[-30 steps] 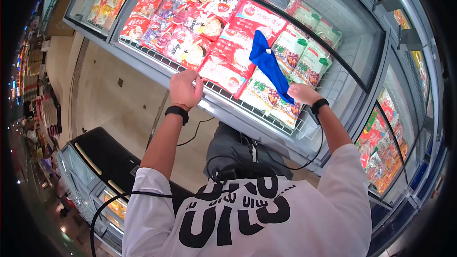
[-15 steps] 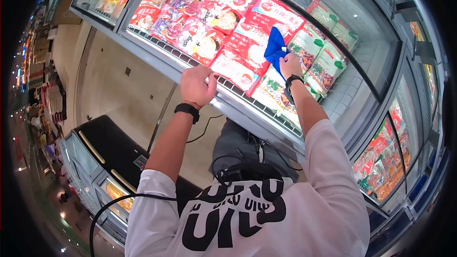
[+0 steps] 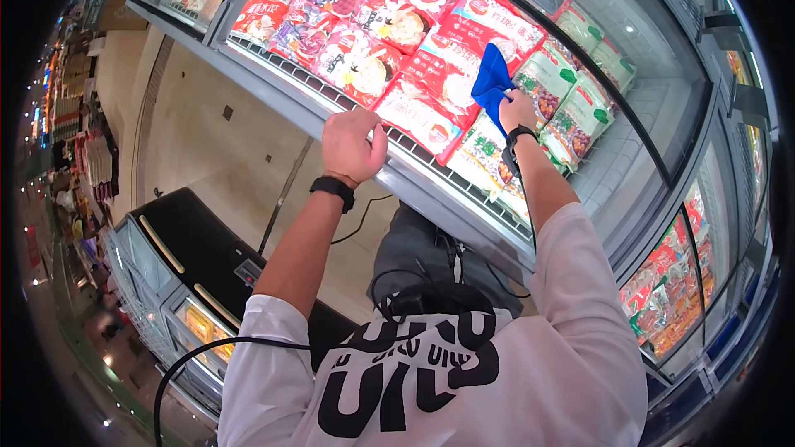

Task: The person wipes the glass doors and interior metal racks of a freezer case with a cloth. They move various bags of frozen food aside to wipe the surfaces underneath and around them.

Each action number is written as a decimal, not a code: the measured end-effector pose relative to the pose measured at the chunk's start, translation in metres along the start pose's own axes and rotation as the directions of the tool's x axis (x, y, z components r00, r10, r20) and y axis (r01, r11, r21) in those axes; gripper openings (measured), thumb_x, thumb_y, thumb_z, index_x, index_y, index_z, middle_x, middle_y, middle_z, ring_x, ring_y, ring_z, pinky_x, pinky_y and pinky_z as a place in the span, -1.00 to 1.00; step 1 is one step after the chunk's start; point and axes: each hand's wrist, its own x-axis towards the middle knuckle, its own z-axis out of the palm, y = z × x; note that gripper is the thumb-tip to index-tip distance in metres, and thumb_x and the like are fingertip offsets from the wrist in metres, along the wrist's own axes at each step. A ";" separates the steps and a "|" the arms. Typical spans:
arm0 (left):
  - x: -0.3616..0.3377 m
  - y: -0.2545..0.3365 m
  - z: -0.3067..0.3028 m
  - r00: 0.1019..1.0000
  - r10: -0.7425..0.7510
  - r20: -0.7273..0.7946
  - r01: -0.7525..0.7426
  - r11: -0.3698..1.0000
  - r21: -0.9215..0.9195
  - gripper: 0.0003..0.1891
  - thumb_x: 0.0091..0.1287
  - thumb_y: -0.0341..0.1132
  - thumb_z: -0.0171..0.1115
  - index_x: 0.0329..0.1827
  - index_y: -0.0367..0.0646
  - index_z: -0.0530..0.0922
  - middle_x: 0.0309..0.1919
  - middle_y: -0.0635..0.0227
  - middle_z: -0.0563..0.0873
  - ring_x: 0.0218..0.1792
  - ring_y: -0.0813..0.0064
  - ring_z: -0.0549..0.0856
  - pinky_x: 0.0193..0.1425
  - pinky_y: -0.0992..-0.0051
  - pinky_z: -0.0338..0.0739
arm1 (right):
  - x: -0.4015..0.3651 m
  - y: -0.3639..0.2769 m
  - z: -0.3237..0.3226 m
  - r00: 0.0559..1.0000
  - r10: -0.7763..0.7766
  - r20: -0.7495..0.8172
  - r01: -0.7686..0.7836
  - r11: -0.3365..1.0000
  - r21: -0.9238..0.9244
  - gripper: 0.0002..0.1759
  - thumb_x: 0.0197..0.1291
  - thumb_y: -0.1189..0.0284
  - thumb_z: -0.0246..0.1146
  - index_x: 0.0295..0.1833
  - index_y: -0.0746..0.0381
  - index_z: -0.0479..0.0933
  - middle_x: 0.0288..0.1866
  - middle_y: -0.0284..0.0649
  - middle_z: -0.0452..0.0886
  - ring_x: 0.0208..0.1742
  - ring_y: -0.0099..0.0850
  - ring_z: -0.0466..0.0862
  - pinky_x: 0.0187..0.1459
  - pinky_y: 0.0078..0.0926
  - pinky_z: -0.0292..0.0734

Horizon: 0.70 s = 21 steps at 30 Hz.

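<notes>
My right hand (image 3: 519, 112) is closed on a blue cloth (image 3: 493, 81), which hangs bunched from the fingers over the freezer's inside. Beneath and around the cloth lie red food bags (image 3: 451, 58) and white-and-green bags (image 3: 542, 83) with pictures of mixed vegetables. My left hand (image 3: 354, 145) rests on the grey front edge (image 3: 414, 172) of the chest freezer, fingers curled over it and partly hidden. Close to that hand lies a red-and-white bag (image 3: 418, 116), just behind the wire rack along the front.
A dark frame bar (image 3: 600, 70) of the glass top crosses above the bags. More freezer sections with bags (image 3: 671, 281) stand to the right. At lower left is a black-topped cabinet (image 3: 195, 240). A black cable (image 3: 360, 219) runs near my legs.
The whole view has shifted a little, moving the freezer slightly right in the picture. My right hand still grips the cloth, and my left hand stays on the edge.
</notes>
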 end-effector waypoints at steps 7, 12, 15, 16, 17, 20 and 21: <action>0.002 0.003 -0.002 0.996 -0.065 0.058 0.064 0.998 0.013 -0.94 0.10 -0.42 0.19 -0.46 -0.21 0.59 -0.54 0.27 0.61 -0.46 0.17 0.61 -0.31 0.27 0.43 | -0.057 -0.063 -0.019 0.788 -0.560 0.256 0.296 0.708 0.641 -0.80 0.15 0.38 0.20 -0.29 0.32 0.60 -0.38 0.07 0.63 -0.30 -0.06 0.66 -0.26 -0.19 0.52; 0.003 0.003 -0.001 1.000 -0.006 0.010 0.005 1.000 0.002 -0.93 0.09 -0.45 0.16 -0.44 -0.22 0.60 -0.62 0.22 0.57 -0.59 0.14 0.55 -0.42 0.23 0.41 | -0.082 -0.068 -0.009 0.652 -0.614 0.446 0.129 0.669 0.732 -0.75 0.17 0.36 0.20 -0.23 0.35 0.61 -0.37 -0.03 0.67 -0.31 -0.22 0.69 -0.25 -0.30 0.52; 0.003 0.002 0.000 1.000 0.001 0.006 -0.001 1.000 0.008 -0.93 0.09 -0.45 0.16 -0.44 -0.22 0.60 -0.61 0.22 0.57 -0.59 0.14 0.55 -0.42 0.23 0.42 | -0.077 -0.051 -0.005 0.714 -0.530 0.457 0.192 0.776 0.600 -0.74 0.16 0.35 0.21 -0.21 0.33 0.62 -0.30 -0.01 0.69 -0.23 -0.16 0.69 -0.17 -0.28 0.53; 0.002 0.001 0.001 1.000 0.006 -0.002 -0.006 1.000 0.003 -0.93 0.09 -0.45 0.16 -0.43 -0.23 0.60 -0.61 0.21 0.57 -0.59 0.13 0.55 -0.42 0.23 0.42 | -0.075 -0.043 0.000 0.753 -0.498 0.430 0.231 0.812 0.536 -0.75 0.15 0.34 0.22 -0.21 0.32 0.63 -0.28 -0.01 0.69 -0.20 -0.14 0.69 -0.14 -0.26 0.54; 0.002 0.000 0.001 1.000 0.010 -0.010 -0.010 1.000 -0.003 -0.93 0.09 -0.45 0.16 -0.43 -0.23 0.60 -0.61 0.21 0.58 -0.58 0.13 0.56 -0.42 0.23 0.42 | -0.075 -0.040 -0.004 0.761 -0.498 0.416 0.228 0.805 0.548 -0.76 0.14 0.35 0.23 -0.21 0.31 0.63 -0.25 0.01 0.69 -0.17 -0.09 0.68 -0.12 -0.22 0.53; 0.002 0.001 0.001 1.000 0.016 -0.010 -0.016 1.000 -0.005 -0.92 0.09 -0.45 0.15 -0.42 -0.23 0.61 -0.60 0.20 0.59 -0.58 0.12 0.56 -0.42 0.23 0.43 | -0.057 -0.031 -0.024 0.795 -0.455 0.402 0.148 0.787 0.599 -0.75 0.15 0.36 0.23 -0.22 0.35 0.62 -0.28 -0.01 0.69 -0.21 -0.15 0.69 -0.16 -0.26 0.53; 0.002 0.001 0.000 1.000 0.017 -0.014 -0.018 1.000 -0.006 -0.92 0.09 -0.45 0.15 -0.42 -0.23 0.61 -0.60 0.20 0.59 -0.58 0.12 0.56 -0.42 0.23 0.43 | -0.045 -0.028 -0.040 0.838 -0.441 0.320 0.158 0.758 0.633 -0.75 0.16 0.37 0.23 -0.21 0.36 0.62 -0.31 -0.03 0.68 -0.25 -0.22 0.67 -0.19 -0.30 0.52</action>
